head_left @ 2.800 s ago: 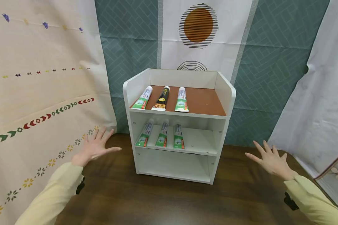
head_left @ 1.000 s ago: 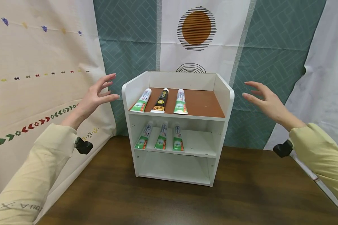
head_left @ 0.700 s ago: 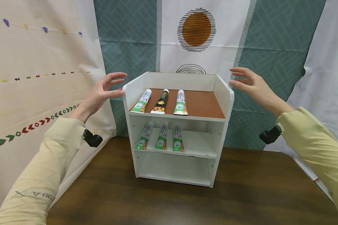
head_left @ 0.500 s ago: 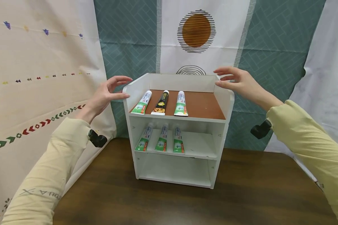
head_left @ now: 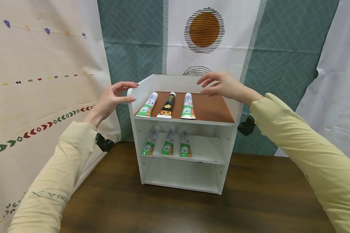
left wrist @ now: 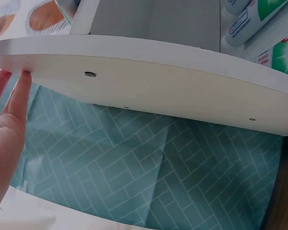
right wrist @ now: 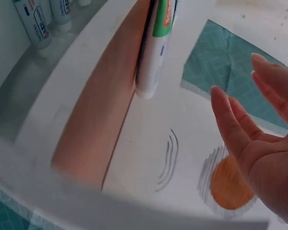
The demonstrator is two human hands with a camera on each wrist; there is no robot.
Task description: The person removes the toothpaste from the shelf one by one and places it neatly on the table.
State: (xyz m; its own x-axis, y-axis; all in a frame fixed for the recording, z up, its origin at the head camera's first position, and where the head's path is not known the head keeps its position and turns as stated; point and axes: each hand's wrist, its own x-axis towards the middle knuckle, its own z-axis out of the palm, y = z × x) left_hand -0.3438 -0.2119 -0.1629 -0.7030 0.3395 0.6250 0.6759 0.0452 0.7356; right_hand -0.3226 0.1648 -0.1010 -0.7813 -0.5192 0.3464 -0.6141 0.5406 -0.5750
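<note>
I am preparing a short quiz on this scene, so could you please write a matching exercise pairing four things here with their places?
Things:
1. black toothpaste tube
2. three green-and-white toothpaste tubes in a row
3. left hand
4. right hand

Places:
A. middle shelf of the white wooden shelf unit
B. above the brown top shelf, near the back wall
C. at the unit's left side panel
D. brown top shelf, between two green-and-white tubes

Pairs: 1-D, 2-A, 3-C, 4-B
</note>
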